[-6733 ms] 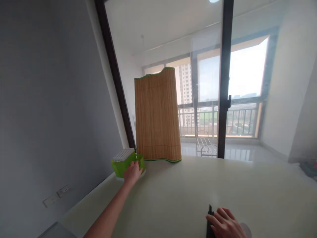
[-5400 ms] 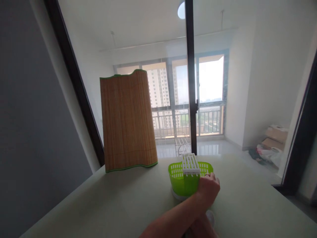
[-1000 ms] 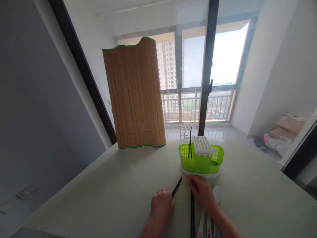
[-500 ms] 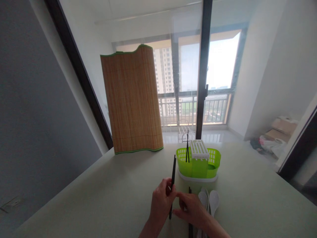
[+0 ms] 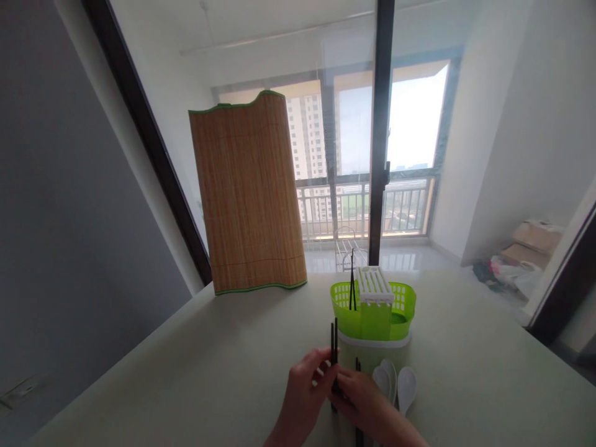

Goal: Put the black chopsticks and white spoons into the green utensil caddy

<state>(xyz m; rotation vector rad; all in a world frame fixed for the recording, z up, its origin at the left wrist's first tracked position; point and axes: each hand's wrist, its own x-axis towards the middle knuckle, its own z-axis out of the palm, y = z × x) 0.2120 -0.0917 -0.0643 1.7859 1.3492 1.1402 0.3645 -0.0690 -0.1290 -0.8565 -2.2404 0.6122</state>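
A pair of black chopsticks point(image 5: 334, 340) stands nearly upright between my two hands, low in the head view. My left hand point(image 5: 308, 382) pinches them from the left. My right hand point(image 5: 358, 392) meets them from the right, its fingers closed at their lower part. Under and beside my right hand lie more black chopsticks point(image 5: 357, 365) on the table. Several white spoons point(image 5: 406, 386) rest to the right of that hand, partly covered by it. Just beyond, a green utensil basket point(image 5: 375, 320) with a white slotted top point(image 5: 374, 284) holds two dark chopsticks point(image 5: 352, 288) in its left compartment.
A bamboo mat point(image 5: 249, 198) with green edging stands upright on the pale table point(image 5: 195, 366), at the back left. Behind the table is a glass door with a dark frame point(image 5: 379, 136). Boxes and bags point(image 5: 516, 267) lie on the floor at the right.
The chopsticks between my hands have come lower and more upright, and their tips now show apart. My right hand has moved in and closed on them beside my left.
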